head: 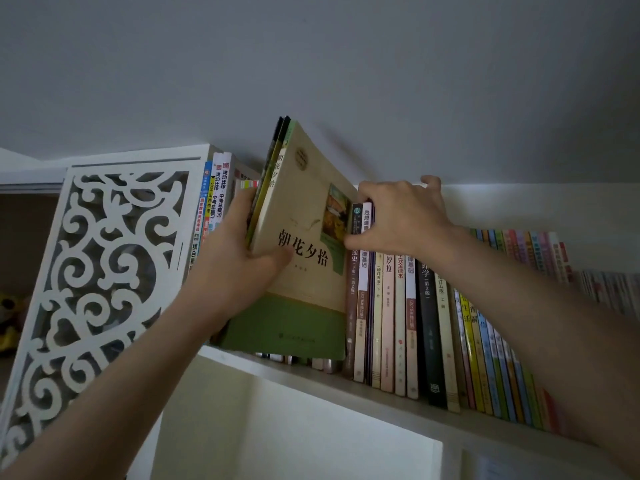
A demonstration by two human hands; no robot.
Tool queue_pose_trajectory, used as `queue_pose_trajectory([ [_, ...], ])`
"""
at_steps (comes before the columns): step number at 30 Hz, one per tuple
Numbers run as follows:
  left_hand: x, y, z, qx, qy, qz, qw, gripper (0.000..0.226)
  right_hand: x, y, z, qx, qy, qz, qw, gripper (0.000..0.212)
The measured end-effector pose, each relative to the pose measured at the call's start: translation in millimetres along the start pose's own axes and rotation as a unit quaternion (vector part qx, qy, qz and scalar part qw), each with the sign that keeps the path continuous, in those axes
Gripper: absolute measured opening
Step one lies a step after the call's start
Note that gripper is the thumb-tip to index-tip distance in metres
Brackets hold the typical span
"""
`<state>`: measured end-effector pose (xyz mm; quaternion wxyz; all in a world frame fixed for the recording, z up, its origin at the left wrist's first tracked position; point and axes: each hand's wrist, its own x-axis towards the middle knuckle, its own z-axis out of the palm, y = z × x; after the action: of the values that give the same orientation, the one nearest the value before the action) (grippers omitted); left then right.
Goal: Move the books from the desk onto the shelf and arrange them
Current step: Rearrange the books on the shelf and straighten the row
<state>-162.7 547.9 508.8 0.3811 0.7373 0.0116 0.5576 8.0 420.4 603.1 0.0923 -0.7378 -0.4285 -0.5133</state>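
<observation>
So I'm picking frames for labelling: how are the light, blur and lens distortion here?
Head view: dim, even light with no glare; the white shelf reads grey-green. The title on the tilted green-and-cream book gripped by the left hand is sharp; the right hand is clear too. Spines at the far right smear. Wide-angle bending makes the carved side panel lean.

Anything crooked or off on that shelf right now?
Yes: the beige and green paperback bundle gripped by the left hand leans left, not yet upright, while the right hand pushes the upright row aside.
</observation>
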Motion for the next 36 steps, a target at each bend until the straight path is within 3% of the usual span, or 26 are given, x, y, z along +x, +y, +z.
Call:
queue_pose_trajectory([
  [4, -5, -5, 5, 0.016, 0.014, 0.021, 1.0, 0.052, -2, 1, -1, -0.003, -0.009, -0.024, 1.0, 0.051],
  [7, -7, -6, 12, 0.06, 0.031, 0.062, 0.996, 0.053, -7, 2, -1, -0.078, -0.001, -0.044, 0.996, 0.079],
  [14, -7, -18, 34, -0.015, 0.04, 0.025, 0.999, 0.055, -65, -15, 22, -0.173, 0.053, -0.008, 0.983, 0.116],
  [28, -17, -65, 89, -0.063, 0.087, 0.074, 0.991, 0.061, -97, -10, 36, -0.119, 0.031, 0.003, 0.992, 0.111],
  [36, -10, -62, 125, 0.078, 0.182, 0.071, 0.978, 0.065, -97, -7, 34, -0.088, 0.034, -0.015, 0.995, 0.109],
])
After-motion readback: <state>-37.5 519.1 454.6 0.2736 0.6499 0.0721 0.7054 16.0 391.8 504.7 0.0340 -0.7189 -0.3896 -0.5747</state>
